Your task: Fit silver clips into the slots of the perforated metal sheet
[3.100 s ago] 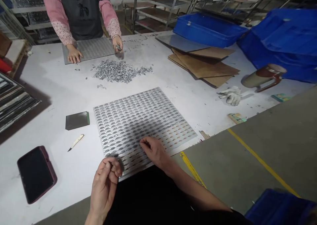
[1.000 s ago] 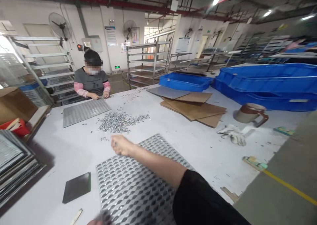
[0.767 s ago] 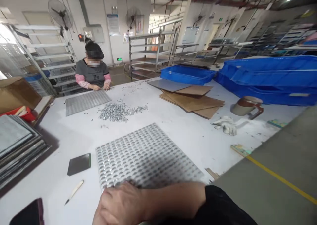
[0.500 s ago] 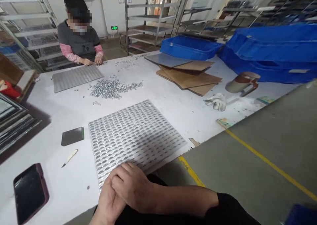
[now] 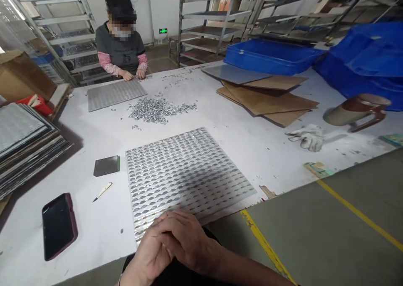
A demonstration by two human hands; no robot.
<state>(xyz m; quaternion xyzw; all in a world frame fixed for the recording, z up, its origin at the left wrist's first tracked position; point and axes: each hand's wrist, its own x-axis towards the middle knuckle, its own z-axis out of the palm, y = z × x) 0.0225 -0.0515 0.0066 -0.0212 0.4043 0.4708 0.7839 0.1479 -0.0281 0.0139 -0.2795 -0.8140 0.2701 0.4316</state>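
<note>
My left hand and my right hand are clasped together at the near edge of a square metal plate. The fingers of both are closed, the right hand lying over the left, and I see no object between them. Rows of small leaf-shaped pieces or slots cover the plate, which lies flat on the white table. Left of it are a dark square block with a green edge, a small pointed tool and a phone.
A heap of small metal pieces lies beyond the plate. Across the table a person has both hands at another plate. Cardboard sheets, blue bins, a mug and gloves are right; stacked plates are left.
The camera view has turned left, so the table and everything on it sit further right in the picture. My hands stay clasped at the plate's near edge.
</note>
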